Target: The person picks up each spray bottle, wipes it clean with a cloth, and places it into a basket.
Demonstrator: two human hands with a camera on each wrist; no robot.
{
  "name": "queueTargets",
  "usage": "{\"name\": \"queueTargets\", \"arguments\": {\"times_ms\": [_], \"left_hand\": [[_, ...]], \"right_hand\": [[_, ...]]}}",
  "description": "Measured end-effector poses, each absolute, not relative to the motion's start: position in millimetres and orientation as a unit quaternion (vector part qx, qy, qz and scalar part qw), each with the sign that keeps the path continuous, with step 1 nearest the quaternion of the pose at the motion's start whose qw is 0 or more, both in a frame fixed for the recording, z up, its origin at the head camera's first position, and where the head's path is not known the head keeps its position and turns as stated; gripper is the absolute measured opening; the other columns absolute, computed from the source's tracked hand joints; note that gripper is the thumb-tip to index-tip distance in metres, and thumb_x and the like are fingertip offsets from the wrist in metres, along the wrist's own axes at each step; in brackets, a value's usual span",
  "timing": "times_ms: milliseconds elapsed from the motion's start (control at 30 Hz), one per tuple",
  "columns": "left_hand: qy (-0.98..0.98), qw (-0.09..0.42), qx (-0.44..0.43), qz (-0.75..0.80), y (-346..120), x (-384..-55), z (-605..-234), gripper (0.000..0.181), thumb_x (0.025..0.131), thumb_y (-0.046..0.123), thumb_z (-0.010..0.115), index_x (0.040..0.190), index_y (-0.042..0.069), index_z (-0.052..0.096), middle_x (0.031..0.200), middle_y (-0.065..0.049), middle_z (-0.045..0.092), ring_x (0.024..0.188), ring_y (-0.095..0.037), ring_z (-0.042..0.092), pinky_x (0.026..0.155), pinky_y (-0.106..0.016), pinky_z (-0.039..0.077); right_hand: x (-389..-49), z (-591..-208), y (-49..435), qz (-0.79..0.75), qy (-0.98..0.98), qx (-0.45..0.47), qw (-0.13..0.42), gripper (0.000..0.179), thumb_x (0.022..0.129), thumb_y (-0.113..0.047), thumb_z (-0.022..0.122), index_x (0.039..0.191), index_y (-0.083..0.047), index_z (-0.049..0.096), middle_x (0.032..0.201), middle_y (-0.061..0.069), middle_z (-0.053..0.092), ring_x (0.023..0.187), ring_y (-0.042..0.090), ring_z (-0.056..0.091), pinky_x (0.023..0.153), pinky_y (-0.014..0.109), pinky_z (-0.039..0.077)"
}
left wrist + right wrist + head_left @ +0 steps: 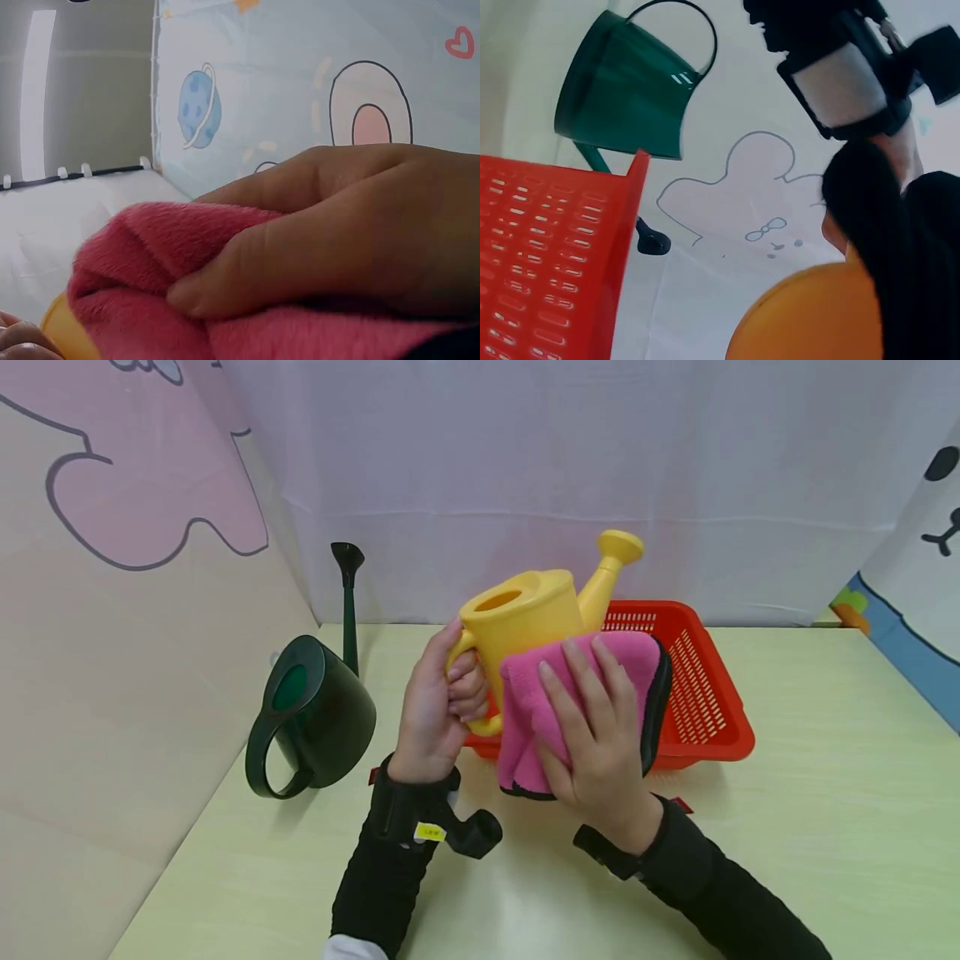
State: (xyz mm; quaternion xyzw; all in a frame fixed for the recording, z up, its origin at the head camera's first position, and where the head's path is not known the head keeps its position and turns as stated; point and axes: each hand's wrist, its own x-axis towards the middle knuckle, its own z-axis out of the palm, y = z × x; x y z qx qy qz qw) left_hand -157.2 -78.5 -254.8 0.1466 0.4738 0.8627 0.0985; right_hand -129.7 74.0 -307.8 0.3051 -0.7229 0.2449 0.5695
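Observation:
My left hand (437, 706) grips the handle of a yellow watering can (528, 610), fingers curled round it. The can is held up in front of the red basket, its spout pointing up to the right. Over the can's lower side lies a pink cloth (528, 718) with a dark edging. My right hand (603, 739) presses on this cloth with fingers spread and mostly straight. In the left wrist view, the right thumb (217, 289) pushes into the folded pink cloth. The can's lower body is hidden behind the cloth in the head view.
A red perforated basket (712, 693) stands on the pale table (825, 793), partly behind the can and cloth. At the left is a dark green watering can (341, 727) with a long thin spout. White curtain (525, 460) hangs behind the table; a printed sheet (112, 635) borders the left.

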Motion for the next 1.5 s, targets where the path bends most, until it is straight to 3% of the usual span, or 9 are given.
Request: {"name": "queueTargets", "arguments": {"times_ms": [133, 267, 533, 700, 867, 1000, 1133, 1333, 1500], "left_hand": [[0.47, 0.106, 0.127, 0.867, -73.0, -156.7, -256.9, 0.037, 0.099, 0.032, 0.031, 0.065, 0.017, 0.034, 0.049, 0.01, 0.033, 0.039, -0.003, 0.03, 0.041, -0.014, 0.024], [0.465, 0.101, 0.113, 0.872, -69.3, -156.6, -257.6, 0.029, 0.098, 0.031, 0.034, 0.074, 0.016, 0.036, 0.052, 0.009, 0.032, 0.039, -0.001, 0.03, 0.041, -0.012, 0.026], [0.49, 0.092, 0.147, 0.854, -67.0, -157.7, -258.9, 0.045, 0.099, 0.031, 0.032, 0.056, 0.016, 0.029, 0.042, 0.011, 0.032, 0.036, -0.004, 0.025, 0.04, -0.018, 0.017], [0.496, 0.104, 0.143, 0.85, -68.6, -156.1, -257.4, 0.046, 0.098, 0.032, 0.032, 0.055, 0.016, 0.027, 0.041, 0.01, 0.031, 0.036, -0.006, 0.024, 0.04, -0.02, 0.015], [0.495, 0.121, 0.143, 0.848, -72.4, -153.0, -253.9, 0.046, 0.098, 0.033, 0.031, 0.055, 0.016, 0.028, 0.041, 0.011, 0.032, 0.036, -0.006, 0.026, 0.041, -0.02, 0.016], [0.484, 0.136, 0.145, 0.852, -75.1, -152.0, -253.1, 0.047, 0.099, 0.033, 0.03, 0.055, 0.017, 0.029, 0.041, 0.011, 0.033, 0.036, -0.006, 0.027, 0.041, -0.019, 0.018], [0.478, 0.138, 0.147, 0.855, -75.2, -153.4, -253.6, 0.046, 0.099, 0.033, 0.03, 0.055, 0.017, 0.03, 0.041, 0.011, 0.034, 0.036, -0.006, 0.028, 0.041, -0.019, 0.019], [0.489, 0.135, 0.141, 0.851, -72.8, -157.4, -255.3, 0.046, 0.098, 0.033, 0.032, 0.056, 0.016, 0.028, 0.041, 0.01, 0.032, 0.036, -0.006, 0.028, 0.04, -0.019, 0.018], [0.5, 0.136, 0.133, 0.845, -69.2, -158.4, -256.7, 0.045, 0.098, 0.034, 0.033, 0.057, 0.016, 0.028, 0.043, 0.009, 0.032, 0.037, -0.006, 0.027, 0.041, -0.02, 0.018]], "right_hand": [[-126.5, -315.0, 66.7, 0.149, -0.734, 0.295, 0.594, 0.038, 0.093, -0.031, 0.048, 0.118, -0.003, 0.056, 0.124, 0.02, 0.052, 0.122, 0.04, 0.04, 0.105, 0.052, 0.027], [-124.8, -318.1, 65.5, 0.122, -0.747, 0.294, 0.584, 0.037, 0.093, -0.03, 0.048, 0.119, -0.004, 0.055, 0.124, 0.019, 0.052, 0.122, 0.041, 0.037, 0.106, 0.054, 0.024], [-128.9, -306.3, 78.4, 0.222, -0.74, 0.297, 0.561, 0.041, 0.094, -0.03, 0.048, 0.122, 0.0, 0.052, 0.129, 0.019, 0.049, 0.127, 0.038, 0.036, 0.107, 0.05, 0.029], [-129.5, -294.9, 89.3, 0.38, -0.726, 0.297, 0.491, 0.05, 0.095, -0.032, 0.044, 0.129, 0.005, 0.045, 0.134, 0.02, 0.045, 0.13, 0.03, 0.035, 0.111, 0.045, 0.025], [-131.1, -285.4, 96.2, 0.532, -0.678, 0.297, 0.412, 0.046, 0.091, -0.014, 0.046, 0.128, 0.012, 0.038, 0.129, 0.011, 0.047, 0.119, 0.023, 0.043, 0.103, 0.03, 0.037], [-130.2, -283.6, 100.9, 0.598, -0.666, 0.261, 0.36, 0.044, 0.089, -0.001, 0.042, 0.132, 0.007, 0.037, 0.124, -0.001, 0.048, 0.108, 0.016, 0.049, 0.094, 0.02, 0.044], [-129.6, -283.9, 103.6, 0.607, -0.682, 0.23, 0.337, 0.044, 0.092, -0.003, 0.041, 0.135, 0.003, 0.036, 0.123, -0.004, 0.048, 0.105, 0.012, 0.051, 0.093, 0.017, 0.044], [-132.1, -287.1, 99.9, 0.555, -0.698, 0.238, 0.386, 0.046, 0.089, -0.003, 0.044, 0.133, 0.005, 0.037, 0.125, 0.01, 0.048, 0.109, 0.013, 0.049, 0.094, 0.019, 0.044], [-135.0, -291.3, 93.9, 0.457, -0.705, 0.27, 0.469, 0.049, 0.092, -0.023, 0.046, 0.129, 0.008, 0.041, 0.129, 0.022, 0.046, 0.123, 0.027, 0.041, 0.106, 0.035, 0.034]]}}
